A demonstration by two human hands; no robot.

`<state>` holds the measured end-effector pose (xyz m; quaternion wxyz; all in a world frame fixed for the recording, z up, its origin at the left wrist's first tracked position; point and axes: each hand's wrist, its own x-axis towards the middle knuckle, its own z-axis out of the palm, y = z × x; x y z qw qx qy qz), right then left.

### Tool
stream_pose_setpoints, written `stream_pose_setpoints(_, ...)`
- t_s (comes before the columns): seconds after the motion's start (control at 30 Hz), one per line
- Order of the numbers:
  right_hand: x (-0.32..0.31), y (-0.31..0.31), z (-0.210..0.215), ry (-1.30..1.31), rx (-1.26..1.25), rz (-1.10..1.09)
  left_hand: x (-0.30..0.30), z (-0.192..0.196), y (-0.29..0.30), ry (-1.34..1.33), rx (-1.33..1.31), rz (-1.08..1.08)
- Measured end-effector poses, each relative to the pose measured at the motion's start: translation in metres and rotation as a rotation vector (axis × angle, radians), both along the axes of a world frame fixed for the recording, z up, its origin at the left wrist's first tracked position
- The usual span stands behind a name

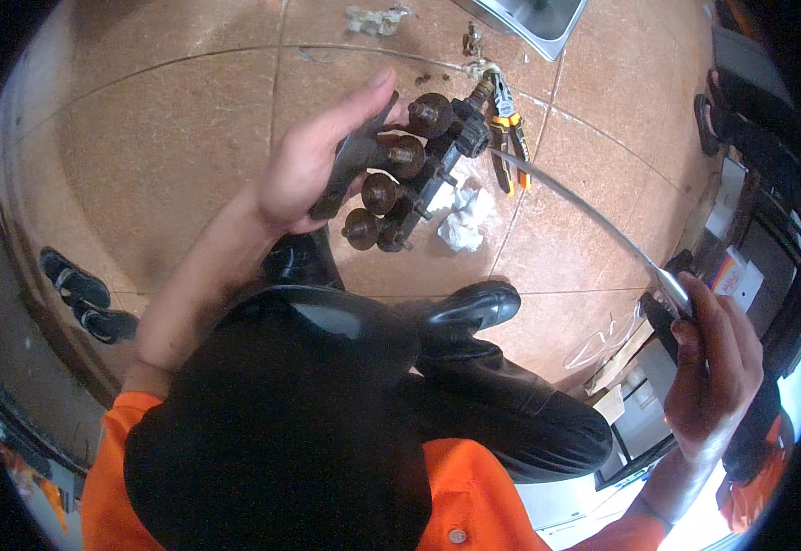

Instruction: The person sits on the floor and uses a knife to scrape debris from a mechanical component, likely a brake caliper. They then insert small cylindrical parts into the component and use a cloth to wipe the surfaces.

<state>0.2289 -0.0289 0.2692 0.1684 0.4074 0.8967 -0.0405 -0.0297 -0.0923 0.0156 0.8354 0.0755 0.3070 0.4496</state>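
Note:
My left hand (304, 161) is wrapped round a dark, greasy metal valve assembly (446, 174), holding it up over the floor. Several rusty, round, disc-like parts stick out along its side, and a ribbed threaded end points away from me. In my right hand (717, 367), at the lower right, is a long, thin, knife-like metal tool (593, 207). My fingers close round its dark handle, and its narrow tip reaches the ribbed round fitting (474, 138) on the assembly. Whether the tip touches the fitting, I cannot tell.
Black-and-orange pliers (510, 151) lie on the tiled floor beyond the assembly. Crumpled white paper (466, 219) is beside it. Small metal fittings (473, 39) and a steel tray (547, 37) are farther off. Sandals (88, 294) are at left; a dark rack (777, 248) stands at right.

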Motion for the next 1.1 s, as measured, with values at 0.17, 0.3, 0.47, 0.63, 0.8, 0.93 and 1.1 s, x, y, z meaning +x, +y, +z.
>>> stream_pose_setpoints(0.17, 0.001, -0.010, -0.002, 0.112, -0.275, -0.582, -0.003, -0.001, -0.001, -0.129, 0.056, -0.016)
stream_pose_setpoints(0.3, 0.011, -0.004, -0.007, 0.023, -0.183, -0.021, 0.010, 0.004, 0.001, 0.028, 0.075, 0.087)
stream_pose_setpoints(0.47, 0.010, -0.003, -0.007, -0.088, -0.157, 0.141, 0.005, 0.002, 0.005, 0.034, 0.206, -0.044)
stream_pose_setpoints(0.63, 0.010, -0.017, -0.015, 0.104, -0.300, -0.161, 0.008, -0.004, 0.003, 0.266, 0.415, -0.033)
stream_pose_setpoints(0.8, 0.009, -0.023, -0.008, 0.190, -0.530, -0.564, 0.006, -0.004, 0.000, 0.347, 0.488, -0.065)
stream_pose_setpoints(0.93, 0.009, -0.028, -0.004, 0.266, -0.643, -0.912, 0.013, -0.002, -0.001, 0.240, 0.477, 0.053)
stream_pose_setpoints(1.1, 0.004, -0.023, -0.005, 0.318, -0.784, -1.099, 0.010, -0.006, 0.003, 0.314, 0.574, 0.082)
